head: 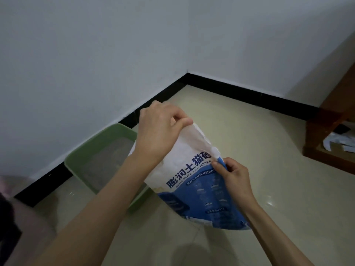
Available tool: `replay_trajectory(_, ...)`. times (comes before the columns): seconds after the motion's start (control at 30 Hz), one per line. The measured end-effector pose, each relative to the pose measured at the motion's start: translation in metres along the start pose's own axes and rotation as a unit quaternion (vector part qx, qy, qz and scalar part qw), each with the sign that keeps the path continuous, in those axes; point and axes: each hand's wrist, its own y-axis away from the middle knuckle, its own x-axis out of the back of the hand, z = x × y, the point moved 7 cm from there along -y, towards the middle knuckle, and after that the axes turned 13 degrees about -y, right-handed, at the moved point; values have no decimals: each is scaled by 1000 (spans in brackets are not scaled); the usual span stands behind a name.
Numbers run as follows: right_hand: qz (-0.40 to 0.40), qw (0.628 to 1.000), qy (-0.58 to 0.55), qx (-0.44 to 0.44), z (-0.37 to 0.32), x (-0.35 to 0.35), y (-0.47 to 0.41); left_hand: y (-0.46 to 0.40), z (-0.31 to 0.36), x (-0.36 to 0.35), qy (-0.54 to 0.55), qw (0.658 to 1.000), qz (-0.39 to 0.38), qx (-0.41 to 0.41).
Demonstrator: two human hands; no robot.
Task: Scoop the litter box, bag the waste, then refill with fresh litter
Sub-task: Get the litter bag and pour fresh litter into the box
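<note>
A white and blue bag of bentonite cat litter is held up over the tiled floor, tilted to the left. My left hand pinches the bag's top edge at its upper left corner. My right hand pinches the bag's right edge lower down. Behind the bag, a green litter box with grey litter in it sits on the floor against the wall; the bag and my left arm hide its right part.
White walls with a black skirting board meet in a corner behind the bag. A brown wooden piece of furniture with papers on it stands at the right. Glossy beige floor tiles spread between.
</note>
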Motion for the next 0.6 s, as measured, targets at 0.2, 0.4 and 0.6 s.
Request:
replay_trajectory(0.2,-29,999,24,19,-2,-25,-2,28,41,-41,-319,893,-118,-296)
replay_trajectory(0.4,-47,996,70,26,6,-51,-11,21,4,-73,-229,923,-223,-216)
replay_trajectory(0.6,-182,968,174,1,9,-56,-14,41,-46,-66,-85,979,-125,-140)
